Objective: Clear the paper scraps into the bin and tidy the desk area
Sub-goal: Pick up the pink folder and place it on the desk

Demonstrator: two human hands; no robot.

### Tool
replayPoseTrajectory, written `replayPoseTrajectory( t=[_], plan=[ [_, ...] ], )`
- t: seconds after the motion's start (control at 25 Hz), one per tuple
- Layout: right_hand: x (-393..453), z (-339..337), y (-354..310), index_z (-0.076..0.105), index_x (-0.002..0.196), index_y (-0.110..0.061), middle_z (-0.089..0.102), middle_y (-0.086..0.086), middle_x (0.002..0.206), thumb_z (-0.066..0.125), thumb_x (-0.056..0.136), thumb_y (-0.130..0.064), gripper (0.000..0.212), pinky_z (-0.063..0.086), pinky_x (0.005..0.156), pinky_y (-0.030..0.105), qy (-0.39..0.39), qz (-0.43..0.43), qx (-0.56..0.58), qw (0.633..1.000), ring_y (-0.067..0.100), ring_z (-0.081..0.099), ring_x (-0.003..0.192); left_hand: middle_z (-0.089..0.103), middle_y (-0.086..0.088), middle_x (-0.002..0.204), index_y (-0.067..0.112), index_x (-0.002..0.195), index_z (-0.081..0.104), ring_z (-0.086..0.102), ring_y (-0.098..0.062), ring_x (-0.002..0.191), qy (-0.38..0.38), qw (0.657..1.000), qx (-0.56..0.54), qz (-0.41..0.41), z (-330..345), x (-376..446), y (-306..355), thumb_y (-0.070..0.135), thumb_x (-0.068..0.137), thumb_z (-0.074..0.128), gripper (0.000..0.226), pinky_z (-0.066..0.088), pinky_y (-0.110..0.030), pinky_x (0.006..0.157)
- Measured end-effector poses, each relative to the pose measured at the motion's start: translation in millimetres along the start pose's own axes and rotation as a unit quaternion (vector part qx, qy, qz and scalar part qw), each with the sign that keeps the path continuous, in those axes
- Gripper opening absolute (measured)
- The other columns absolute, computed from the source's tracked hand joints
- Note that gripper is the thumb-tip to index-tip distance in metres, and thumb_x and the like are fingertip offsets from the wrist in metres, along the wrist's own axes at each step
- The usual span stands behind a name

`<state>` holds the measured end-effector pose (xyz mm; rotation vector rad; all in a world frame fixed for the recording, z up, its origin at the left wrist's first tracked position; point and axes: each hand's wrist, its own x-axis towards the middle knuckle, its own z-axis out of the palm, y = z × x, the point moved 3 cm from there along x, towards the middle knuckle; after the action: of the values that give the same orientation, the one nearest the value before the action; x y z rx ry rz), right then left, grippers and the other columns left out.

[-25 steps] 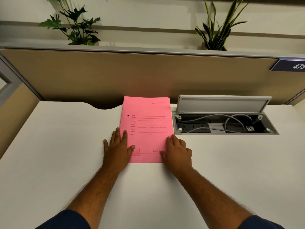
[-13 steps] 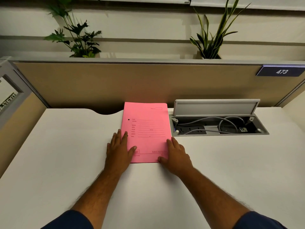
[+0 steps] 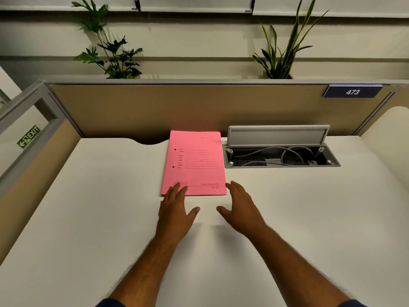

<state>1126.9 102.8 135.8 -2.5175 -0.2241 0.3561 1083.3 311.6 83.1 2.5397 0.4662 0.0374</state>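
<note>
Since half a second ago, when both palms lay on the folder's lower corners, we have drawn back over the white desk (image 3: pixel 77 218). Our pink folder (image 3: pixel 194 162) lies squared against the partition (image 3: pixel 155 111), so tidying looks nearly finished; no scraps or bin show. Beside it, just right, the cable tray (image 3: pixel 281 156) stands lid-up, clear of us. Our left hand (image 3: pixel 176 214), spread flat and empty, overlaps the folder's near edge with its fingertips; our right hand (image 3: pixel 241 209), splayed and empty, hovers apart.
</note>
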Motion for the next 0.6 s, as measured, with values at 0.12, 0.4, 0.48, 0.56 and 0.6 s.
replayPoseTrajectory(
  t=[0.12, 0.4, 0.48, 0.56, 0.6],
  plan=[
    [-31, -19, 9, 0.027, 0.164, -0.028, 0.024, -0.003, 0.175, 0.073, 0.096, -0.045, 0.084, 0.032, 0.125, 0.042, 0.01, -0.005, 0.016, 1.0, 0.022, 0.03, 0.158, 0.024, 0.005, 0.173, 0.033, 0.16, 0.033, 0.024, -0.025, 0.158, 0.012, 1.0, -0.024, -0.016, -6, -36, 13, 0.055, 0.088, 0.076, 0.087, 0.04, -0.054, 0.12],
    [-108, -52, 44, 0.033, 0.163, -0.023, 0.03, -0.003, 0.172, 0.073, 0.097, -0.04, 0.079, 0.031, 0.126, 0.034, -0.006, -0.107, 0.026, 0.994, 0.017, 0.032, 0.156, 0.02, 0.009, 0.174, 0.032, 0.16, 0.034, 0.016, -0.018, 0.16, 0.064, 0.996, -0.045, -0.038, -22, -125, 48, 0.051, 0.092, 0.074, 0.082, 0.036, -0.049, 0.123],
    [-127, -60, 60, 0.034, 0.162, -0.025, 0.032, -0.003, 0.171, 0.074, 0.097, -0.039, 0.078, 0.032, 0.125, 0.033, -0.017, -0.132, 0.025, 0.991, 0.016, 0.034, 0.155, 0.022, 0.008, 0.173, 0.03, 0.16, 0.035, 0.017, -0.017, 0.16, 0.08, 0.995, -0.046, -0.044, -19, -157, 59, 0.046, 0.094, 0.074, 0.078, 0.033, -0.049, 0.125],
    [-149, -68, 77, 0.034, 0.162, -0.026, 0.032, -0.004, 0.17, 0.074, 0.096, -0.04, 0.078, 0.033, 0.124, 0.033, -0.034, -0.159, 0.023, 0.986, 0.017, 0.035, 0.154, 0.024, 0.007, 0.173, 0.03, 0.161, 0.034, 0.019, -0.017, 0.16, 0.095, 0.992, -0.05, -0.061, -13, -194, 73, 0.044, 0.095, 0.073, 0.077, 0.032, -0.049, 0.125],
    [-158, -69, 85, 0.034, 0.162, -0.027, 0.032, -0.005, 0.17, 0.074, 0.096, -0.041, 0.078, 0.034, 0.123, 0.033, -0.043, -0.168, 0.022, 0.985, 0.017, 0.036, 0.154, 0.025, 0.007, 0.173, 0.03, 0.161, 0.034, 0.019, -0.016, 0.16, 0.097, 0.992, -0.054, -0.067, -8, -211, 77, 0.043, 0.096, 0.073, 0.078, 0.032, -0.048, 0.126]
  ],
)
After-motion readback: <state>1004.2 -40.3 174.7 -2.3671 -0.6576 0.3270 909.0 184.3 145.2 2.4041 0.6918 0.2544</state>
